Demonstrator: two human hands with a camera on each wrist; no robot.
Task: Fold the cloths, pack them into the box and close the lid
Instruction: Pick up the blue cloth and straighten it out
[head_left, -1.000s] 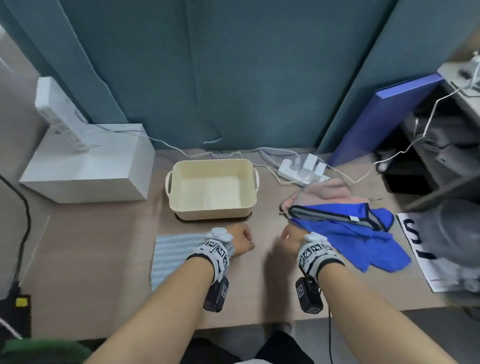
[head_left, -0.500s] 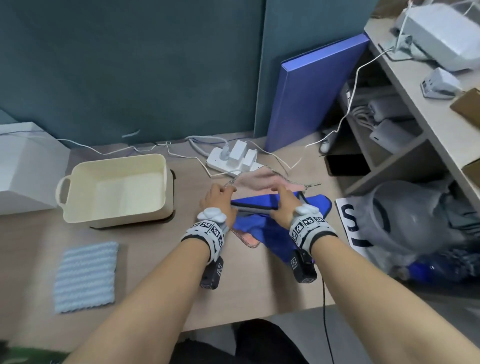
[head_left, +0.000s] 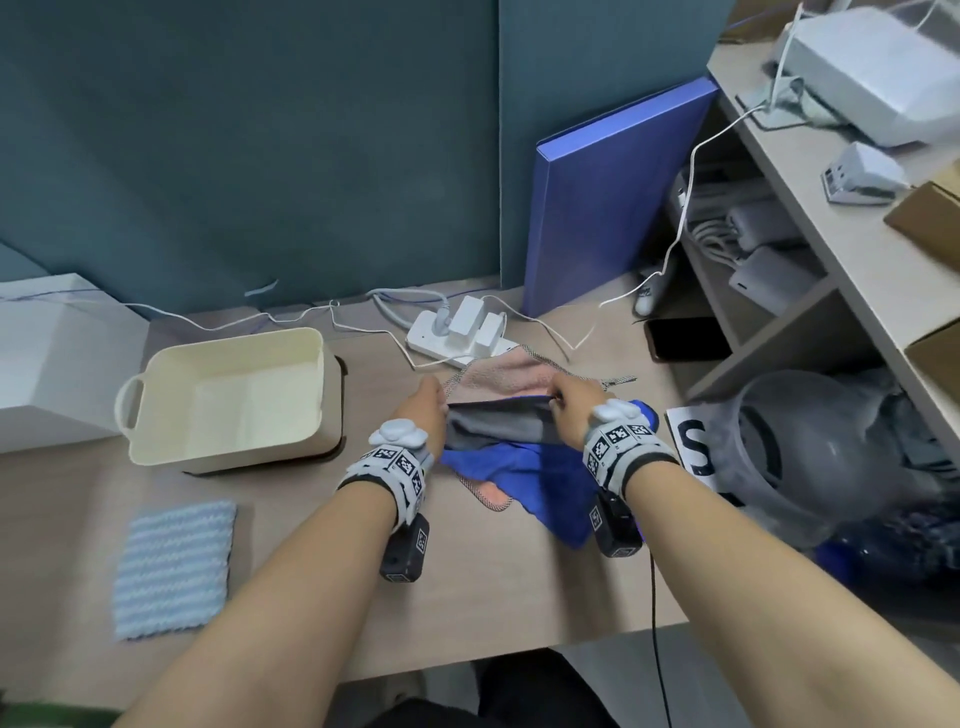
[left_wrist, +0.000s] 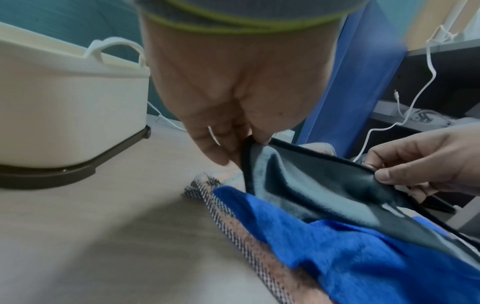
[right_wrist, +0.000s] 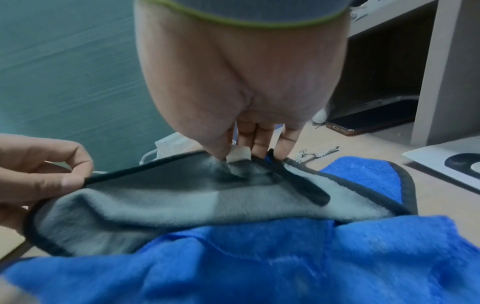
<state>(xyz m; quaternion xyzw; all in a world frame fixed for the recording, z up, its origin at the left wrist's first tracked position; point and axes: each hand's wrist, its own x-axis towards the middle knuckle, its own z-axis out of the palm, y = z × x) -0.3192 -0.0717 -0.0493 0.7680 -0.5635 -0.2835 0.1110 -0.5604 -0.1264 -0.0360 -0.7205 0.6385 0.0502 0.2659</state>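
Note:
A grey-and-blue cloth with dark trim (head_left: 498, 428) (left_wrist: 324, 185) (right_wrist: 182, 197) is lifted off a pile at the desk's right. My left hand (head_left: 428, 408) (left_wrist: 244, 142) pinches its left corner, and my right hand (head_left: 566, 410) (right_wrist: 241, 153) pinches its right corner by a white tag. Its blue side (head_left: 540, 483) hangs onto a pink cloth (head_left: 506, 376) beneath. The cream box (head_left: 228, 397) (left_wrist: 64, 107) stands open to the left, on top of its dark lid (head_left: 337, 447). A folded light-blue cloth (head_left: 171, 569) lies flat near the front left.
A white power strip (head_left: 457, 332) with cables sits just behind the pile. A blue board (head_left: 608, 192) leans on the wall. A shelf unit (head_left: 810, 234), a phone (head_left: 685, 338) and a grey plastic bag (head_left: 821, 452) crowd the right. A white box (head_left: 52, 364) stands far left.
Both hands moved from the desk's front middle to the cloth pile on the right, took hold of the grey-and-blue cloth's corners and raised its top edge. The head view swung right.

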